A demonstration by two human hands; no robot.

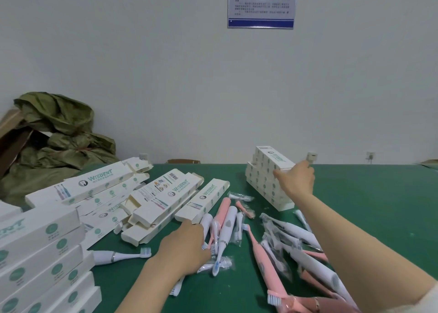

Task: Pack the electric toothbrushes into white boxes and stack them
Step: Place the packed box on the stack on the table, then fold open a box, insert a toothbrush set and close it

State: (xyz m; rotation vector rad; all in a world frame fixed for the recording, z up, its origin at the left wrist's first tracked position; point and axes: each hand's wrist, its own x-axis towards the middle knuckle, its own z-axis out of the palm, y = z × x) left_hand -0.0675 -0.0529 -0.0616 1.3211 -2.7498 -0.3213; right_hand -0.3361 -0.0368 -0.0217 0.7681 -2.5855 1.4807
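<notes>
Green bench (369,208) against a pale wall (166,75): packing partway through.

My right hand (297,180) grips the near end of the top box (272,157), thumb on one side and fingers on the other, setting it on the stack (265,187) at the far side. My left hand (182,244) rests on the loose toothbrushes (227,220) in the middle, and I cannot tell whether it has hold of one. Many pink and white brushes and bagged heads lie unpacked beneath my arms. Beside them the open boxes (151,201) wait, flaps loose. More closed boxes (42,253) are piled at my near left. I judge there's plenty left to pack.
</notes>
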